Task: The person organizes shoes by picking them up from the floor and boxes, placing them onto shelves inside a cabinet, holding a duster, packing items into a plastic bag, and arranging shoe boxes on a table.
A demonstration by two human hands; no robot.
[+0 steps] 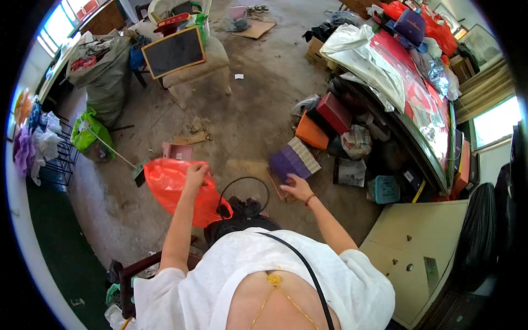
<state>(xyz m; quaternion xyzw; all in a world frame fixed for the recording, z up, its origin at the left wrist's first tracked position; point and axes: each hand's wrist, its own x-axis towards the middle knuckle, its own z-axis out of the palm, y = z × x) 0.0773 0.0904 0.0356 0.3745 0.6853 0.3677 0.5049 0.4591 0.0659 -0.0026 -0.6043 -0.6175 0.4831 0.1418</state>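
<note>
My left hand is closed on the upper edge of a red plastic bag, which hangs bulging to its left and below. My right hand is stretched forward, thumb and fingers apart, with the fingertips close to the near edge of a purple and cream box on the floor. A flat brownish piece lies by its thumb. Between my hands a thin black loop stands up near my lap. Just beyond the red bag sits a pink dustpan-like container.
A broom lies left of the red bag, near a green bag and a large grey sack. Ahead, a chair bears a small blackboard. Boxes, an orange box among them, and a cream cabinet crowd the right.
</note>
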